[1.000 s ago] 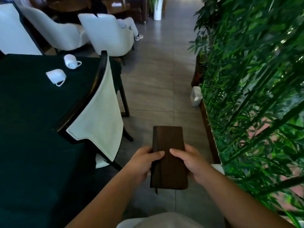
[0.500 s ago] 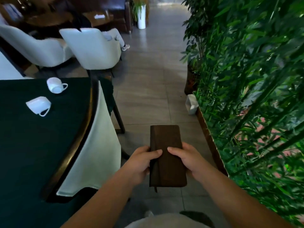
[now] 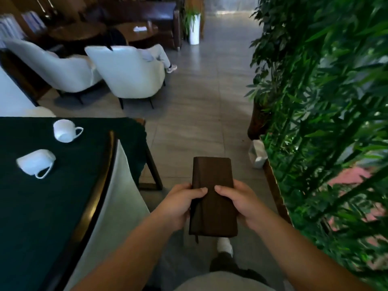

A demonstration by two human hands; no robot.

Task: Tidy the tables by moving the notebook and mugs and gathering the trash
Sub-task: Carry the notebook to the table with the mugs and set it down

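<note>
A closed dark brown notebook (image 3: 212,181) is held level over the tiled aisle floor. My left hand (image 3: 180,204) grips its left edge with the thumb on the cover. My right hand (image 3: 237,201) grips its right edge the same way. On the dark green table (image 3: 25,217) to my left lie two white mugs on their sides: one mug (image 3: 64,131) farther away with its mouth toward me, the other mug (image 3: 35,162) nearer, its handle pointing toward me.
A dark-framed chair with a white back (image 3: 113,190) stands against the table's right side. Bamboo plants in a wooden planter (image 3: 315,122) line the aisle's right side, with a white object (image 3: 257,154) at their base. Two white armchairs (image 3: 130,72) and round tables stand ahead; a person sits there.
The view has advanced along the aisle: the table, mugs and chair have slid toward me and to the left. Both hands keep the same hold on the notebook.
</note>
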